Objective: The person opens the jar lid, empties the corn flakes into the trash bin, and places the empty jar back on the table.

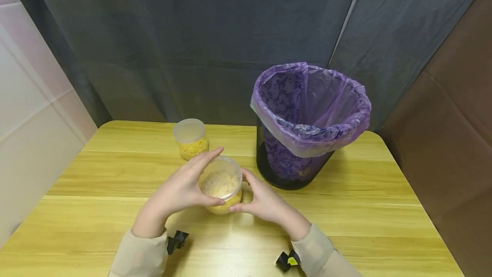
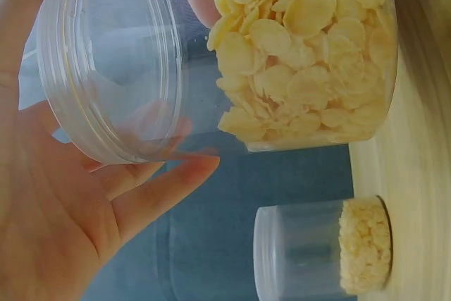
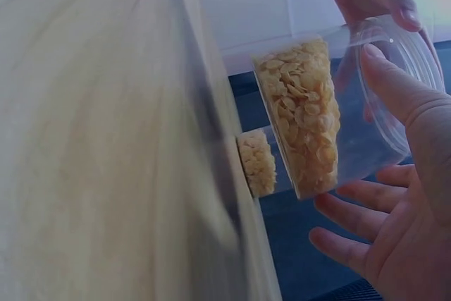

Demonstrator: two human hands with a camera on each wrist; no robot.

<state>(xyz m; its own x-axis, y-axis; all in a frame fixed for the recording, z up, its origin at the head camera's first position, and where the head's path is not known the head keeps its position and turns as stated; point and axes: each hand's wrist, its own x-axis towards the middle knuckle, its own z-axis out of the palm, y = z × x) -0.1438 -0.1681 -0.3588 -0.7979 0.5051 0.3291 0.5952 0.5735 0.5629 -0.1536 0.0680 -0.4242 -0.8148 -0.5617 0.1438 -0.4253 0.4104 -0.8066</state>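
Note:
A clear plastic jar point(image 1: 221, 185) of yellow flakes, which look like cornflakes point(image 2: 303, 54), is between both hands at mid-table. My left hand point(image 1: 184, 185) holds it by the rim, thumb on the near side and fingers on the far side. On the other side my right hand point(image 1: 265, 198) grips it with thumb and fingers. A clear ringed lid point(image 2: 116, 61) appears to sit on the jar's mouth. In the right wrist view the jar's base looks slightly raised off the table and a little tilted. A second clear jar point(image 1: 190, 136), partly filled with yellow bits, stands just behind.
A black mesh bin point(image 1: 265, 157) lined with a purple plastic bag point(image 1: 303, 140) stands at the back right of the wooden table point(image 1: 96, 208). Grey curtain cloth point(image 1: 173, 46) hangs behind the table's far edge.

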